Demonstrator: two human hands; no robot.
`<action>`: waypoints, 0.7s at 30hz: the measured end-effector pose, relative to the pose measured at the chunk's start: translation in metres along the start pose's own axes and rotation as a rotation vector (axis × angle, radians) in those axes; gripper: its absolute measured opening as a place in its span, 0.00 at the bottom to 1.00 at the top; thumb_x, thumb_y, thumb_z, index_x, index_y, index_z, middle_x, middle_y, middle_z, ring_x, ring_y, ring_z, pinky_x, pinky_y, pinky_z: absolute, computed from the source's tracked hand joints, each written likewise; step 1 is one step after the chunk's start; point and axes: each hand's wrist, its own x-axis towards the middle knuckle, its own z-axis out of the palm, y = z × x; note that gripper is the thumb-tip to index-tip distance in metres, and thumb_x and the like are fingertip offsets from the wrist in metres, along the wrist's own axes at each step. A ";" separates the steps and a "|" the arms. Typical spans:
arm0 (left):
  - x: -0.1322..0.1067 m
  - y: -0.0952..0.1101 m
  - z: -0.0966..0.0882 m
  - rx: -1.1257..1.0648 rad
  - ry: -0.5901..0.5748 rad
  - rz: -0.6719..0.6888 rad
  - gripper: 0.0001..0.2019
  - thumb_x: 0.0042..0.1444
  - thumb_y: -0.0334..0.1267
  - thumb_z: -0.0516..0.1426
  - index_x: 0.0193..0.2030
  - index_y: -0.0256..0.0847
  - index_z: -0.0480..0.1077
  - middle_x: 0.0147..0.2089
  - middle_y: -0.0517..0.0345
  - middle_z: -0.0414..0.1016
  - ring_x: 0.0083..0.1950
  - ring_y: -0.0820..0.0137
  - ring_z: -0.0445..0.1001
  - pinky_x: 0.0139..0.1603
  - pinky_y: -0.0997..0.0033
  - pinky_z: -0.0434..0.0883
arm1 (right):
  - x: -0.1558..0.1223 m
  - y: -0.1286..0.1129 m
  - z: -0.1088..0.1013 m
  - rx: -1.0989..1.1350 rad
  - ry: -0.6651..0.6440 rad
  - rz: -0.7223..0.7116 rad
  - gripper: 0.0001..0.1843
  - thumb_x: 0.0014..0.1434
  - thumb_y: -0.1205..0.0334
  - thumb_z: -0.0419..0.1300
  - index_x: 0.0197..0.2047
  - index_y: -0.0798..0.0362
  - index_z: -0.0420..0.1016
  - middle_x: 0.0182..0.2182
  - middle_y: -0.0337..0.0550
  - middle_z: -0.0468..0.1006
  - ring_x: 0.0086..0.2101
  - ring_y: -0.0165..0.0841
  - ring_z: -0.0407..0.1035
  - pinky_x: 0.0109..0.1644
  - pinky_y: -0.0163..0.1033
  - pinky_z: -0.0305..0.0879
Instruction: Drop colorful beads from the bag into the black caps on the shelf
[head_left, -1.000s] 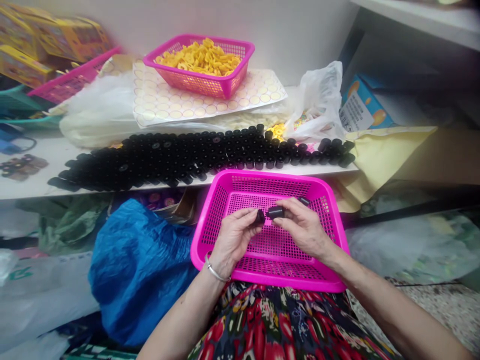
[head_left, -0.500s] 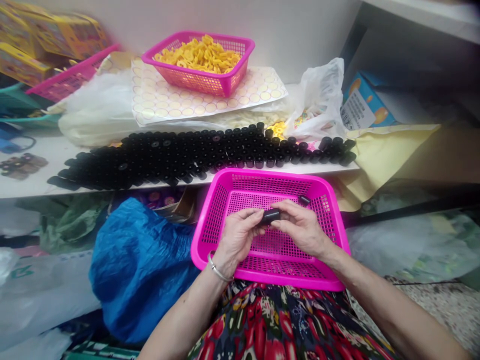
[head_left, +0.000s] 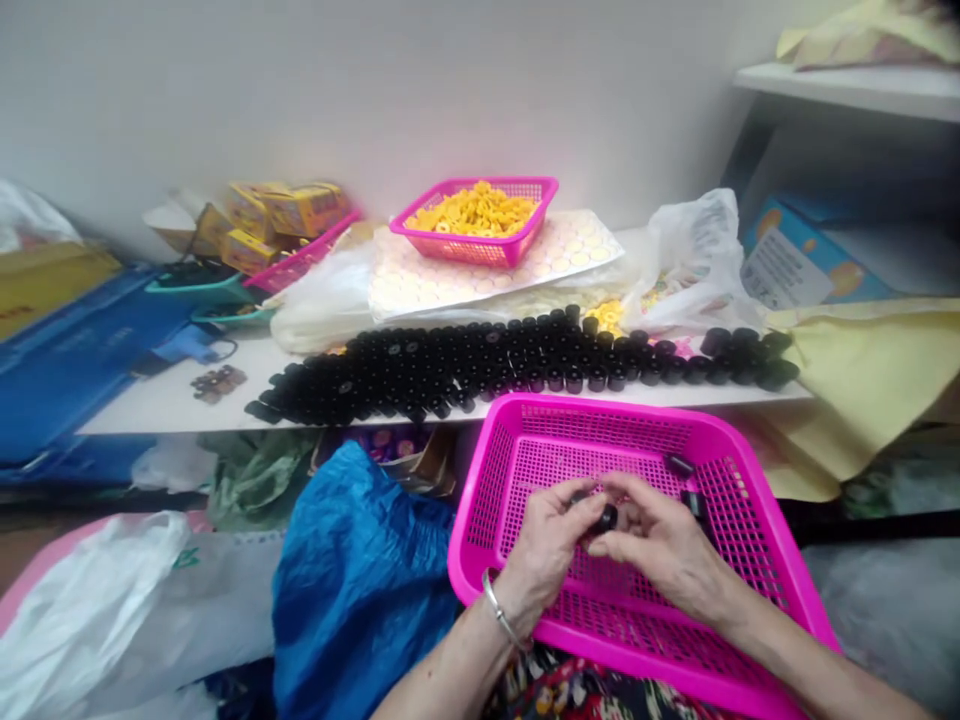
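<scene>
My left hand (head_left: pixel 546 545) and my right hand (head_left: pixel 660 545) meet over a bright pink mesh basket (head_left: pixel 517 480) on my lap. Together they pinch a small black cylinder (head_left: pixel 606 517) between the fingertips. Two more black pieces (head_left: pixel 679 465) lie loose in the basket by its far right corner. A silver bangle circles my left wrist. On the white shelf (head_left: pixel 165 405) just beyond the basket, a long heap of black cylinders (head_left: pixel 480 365) stretches from left to right.
Behind the heap stand a smaller pink basket of yellow rings (head_left: pixel 476 215) on a sheet of round stickers, a white plastic bag (head_left: pixel 690 265) and yellow boxes (head_left: pixel 277 215). A crumpled blue bag (head_left: pixel 352 590) lies left of my lap, yellow cloth (head_left: pixel 862 370) at right.
The view has tilted up and swung left, showing more of the shelf. My hands have closed together, and the black cylinder is now mostly covered by my fingers.
</scene>
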 end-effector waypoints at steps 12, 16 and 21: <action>-0.013 0.048 -0.023 1.105 -0.296 0.598 0.23 0.53 0.27 0.56 0.56 0.47 0.71 0.43 0.51 0.75 0.45 0.63 0.67 0.47 0.64 0.66 | 0.008 -0.019 0.004 0.103 -0.169 0.081 0.13 0.51 0.55 0.65 0.39 0.53 0.77 0.17 0.31 0.65 0.18 0.24 0.56 0.22 0.32 0.53; -0.010 0.052 -0.027 1.024 -0.134 0.641 0.15 0.48 0.29 0.62 0.44 0.44 0.78 0.37 0.53 0.77 0.39 0.66 0.69 0.43 0.68 0.67 | 0.001 -0.025 -0.008 -0.088 -0.133 -0.090 0.15 0.54 0.54 0.64 0.42 0.52 0.76 0.25 0.37 0.71 0.25 0.29 0.63 0.28 0.36 0.62; 0.009 0.067 -0.068 0.519 0.434 0.604 0.22 0.36 0.34 0.70 0.43 0.41 0.77 0.39 0.58 0.78 0.36 0.71 0.74 0.43 0.71 0.72 | -0.034 -0.004 -0.073 -0.692 0.568 -0.137 0.22 0.52 0.49 0.64 0.45 0.54 0.73 0.43 0.54 0.73 0.46 0.47 0.64 0.50 0.54 0.62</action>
